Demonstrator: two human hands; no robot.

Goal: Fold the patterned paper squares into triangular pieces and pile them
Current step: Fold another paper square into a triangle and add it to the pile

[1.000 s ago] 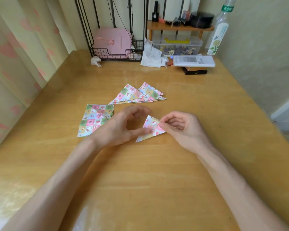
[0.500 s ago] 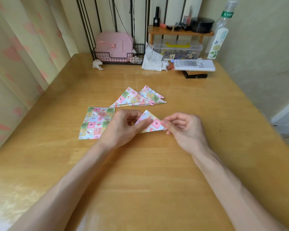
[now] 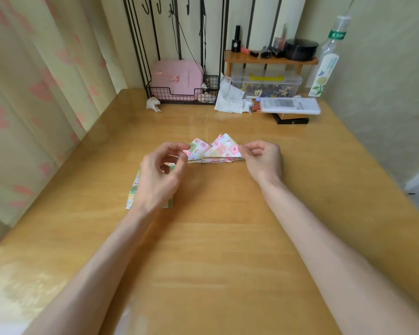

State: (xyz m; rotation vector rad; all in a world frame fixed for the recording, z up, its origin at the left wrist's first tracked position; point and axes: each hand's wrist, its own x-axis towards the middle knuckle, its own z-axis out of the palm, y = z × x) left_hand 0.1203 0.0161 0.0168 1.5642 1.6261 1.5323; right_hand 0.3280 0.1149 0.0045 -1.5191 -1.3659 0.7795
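Soft, even daylight; faint glare on the table (image 3: pixel 203 238); wide-angle bending at edges.

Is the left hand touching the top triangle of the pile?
No, the left hand is clear of the top triangle; the right hand pinches its corner.

One head-worn view looks forward and down along the surface (image 3: pixel 215 250), close above its near edge, facing the rack (image 3: pixel 169 97) at the far end.

R hand (image 3: pixel 263 160) pinches triangle (image 3: pixel 224 149), at pile (image 3: pixel 197 151) — tabletop (image 3: pixel 215 238)
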